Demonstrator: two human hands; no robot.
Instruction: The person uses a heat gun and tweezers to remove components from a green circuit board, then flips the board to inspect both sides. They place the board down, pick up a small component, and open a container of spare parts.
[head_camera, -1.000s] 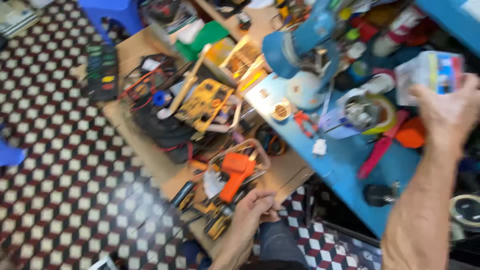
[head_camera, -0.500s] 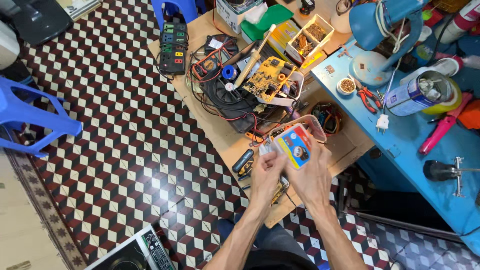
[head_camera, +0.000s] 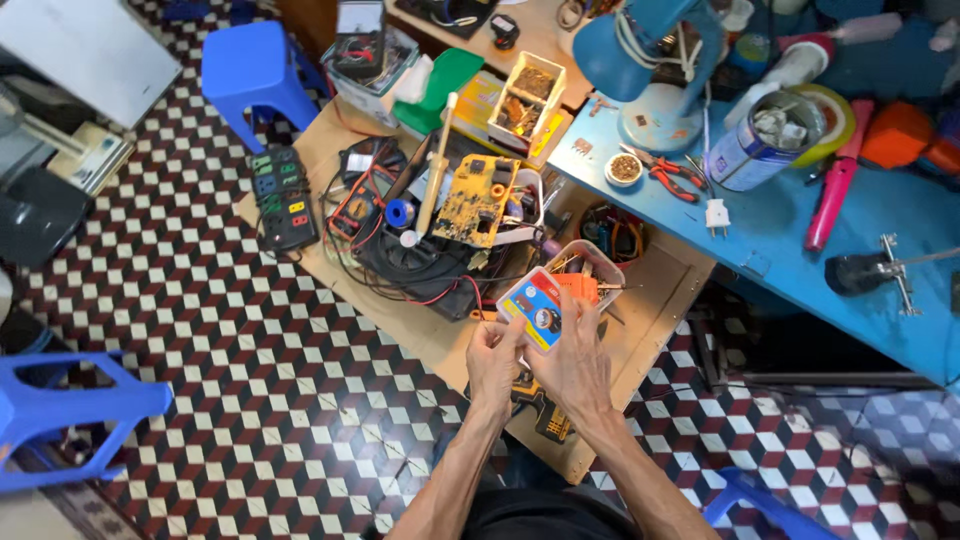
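Observation:
Both of my hands hold a small flat packet (head_camera: 532, 306) with a white, yellow, red and blue printed face, just above a low wooden board (head_camera: 660, 300). My left hand (head_camera: 494, 362) pinches its lower left edge. My right hand (head_camera: 573, 358) supports it from below and the right. Directly behind the packet stands a clear plastic tub (head_camera: 590, 268) holding an orange tool and thin metal rods. A yellow and black tool (head_camera: 540, 405) lies on the board under my wrists.
A yellow circuit board (head_camera: 476, 200), black fan, multimeter and tangled wires lie on the wooden board. A black power strip (head_camera: 281, 196) sits at its left edge. To the right is a blue workbench (head_camera: 790, 240) with lamp, tin can, pliers. Blue plastic stools stand on the checkered floor.
A second ago my right hand reached up at the blue bench and my left was by the tub. Both hands now hold the packet together, and the view has steadied.

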